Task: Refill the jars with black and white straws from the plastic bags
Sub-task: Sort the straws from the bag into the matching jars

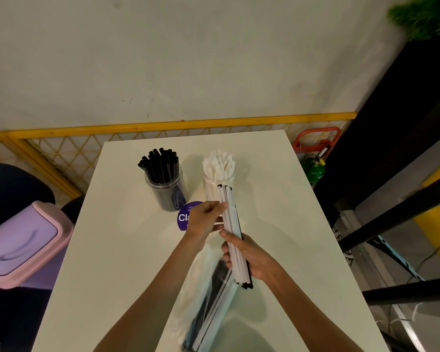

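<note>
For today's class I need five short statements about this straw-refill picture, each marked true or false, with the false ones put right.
1. The jar of black straws stands to the left of the jar of white straws. True.
2. The left hand lies flat on the table. False: it pinches the bundle of straws near its upper part.
3. The right hand grips the bundle of straws lower down. True.
4. The plastic bag hangs on the wall. False: it lies on the table, near the person.
5. Both jars lie on their sides. False: both stand upright.
</note>
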`<state>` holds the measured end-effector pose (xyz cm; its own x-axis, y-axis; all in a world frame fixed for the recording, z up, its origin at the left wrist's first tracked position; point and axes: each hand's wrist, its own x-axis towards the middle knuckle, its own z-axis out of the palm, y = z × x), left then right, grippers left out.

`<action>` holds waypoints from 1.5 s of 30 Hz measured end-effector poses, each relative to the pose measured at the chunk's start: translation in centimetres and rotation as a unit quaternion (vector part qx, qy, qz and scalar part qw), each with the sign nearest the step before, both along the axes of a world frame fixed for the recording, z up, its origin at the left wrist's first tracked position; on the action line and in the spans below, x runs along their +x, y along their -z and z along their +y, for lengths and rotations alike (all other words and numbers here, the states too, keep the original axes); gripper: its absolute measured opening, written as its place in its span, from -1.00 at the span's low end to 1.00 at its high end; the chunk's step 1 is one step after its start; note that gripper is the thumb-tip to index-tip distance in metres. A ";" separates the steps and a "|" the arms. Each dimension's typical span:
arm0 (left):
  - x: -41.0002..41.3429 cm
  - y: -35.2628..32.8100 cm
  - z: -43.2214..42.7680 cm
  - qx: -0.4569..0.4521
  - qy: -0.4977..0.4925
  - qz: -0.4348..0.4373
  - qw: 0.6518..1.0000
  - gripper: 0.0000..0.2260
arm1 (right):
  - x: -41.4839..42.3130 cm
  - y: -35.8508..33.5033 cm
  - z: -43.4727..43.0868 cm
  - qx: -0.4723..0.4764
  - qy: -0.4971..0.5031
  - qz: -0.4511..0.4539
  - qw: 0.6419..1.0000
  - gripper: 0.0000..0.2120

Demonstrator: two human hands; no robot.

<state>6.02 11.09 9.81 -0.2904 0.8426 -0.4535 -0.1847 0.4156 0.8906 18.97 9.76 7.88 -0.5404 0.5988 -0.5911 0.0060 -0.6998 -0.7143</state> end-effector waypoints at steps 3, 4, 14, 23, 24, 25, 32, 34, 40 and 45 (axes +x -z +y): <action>-0.1 -0.1 0.2 0.002 -0.003 0.019 1.000 -0.76 | 0.1 -0.2 0.2 0.003 -0.001 0.002 1.000 -0.82; -0.1 -0.1 0.3 0.004 -0.005 0.026 1.000 -0.78 | 0.2 -0.2 0.2 0.007 -0.002 0.000 1.000 -0.82; 0.3 -0.2 1.2 -0.004 0.019 0.073 0.997 -0.78 | 0.8 -0.5 1.1 0.038 -0.018 -0.026 0.999 -0.78; 0.9 -0.5 1.7 -0.046 0.018 0.030 0.998 -0.87 | 1.9 -0.1 1.4 0.034 0.005 -0.032 0.999 -0.76; 0.9 -0.6 1.7 -0.051 0.017 0.026 0.998 -0.88 | 2.0 -0.1 1.4 0.031 0.010 -0.029 0.999 -0.75; 0.8 -0.6 1.8 -0.054 0.019 0.022 0.998 -0.88 | 2.1 0.0 1.5 0.026 0.016 -0.026 0.999 -0.74; -0.2 -2.6 3.1 0.007 0.012 0.081 0.997 -0.84 | 2.9 0.3 2.7 0.004 0.054 -0.025 0.998 -0.84; -1.1 -4.0 4.0 0.065 -0.019 0.119 0.991 -0.91 | 3.1 0.4 3.2 -0.002 0.082 -0.036 0.996 -0.90; -4.4 -7.9 8.0 0.215 -0.138 0.242 0.936 -0.90 | 3.5 0.4 4.9 -0.011 0.120 -0.026 0.992 -0.92; -5.9 -7.9 11.1 0.231 -0.226 0.278 0.905 -0.87 | 3.1 0.2 6.1 -0.004 0.127 -0.007 0.992 -0.92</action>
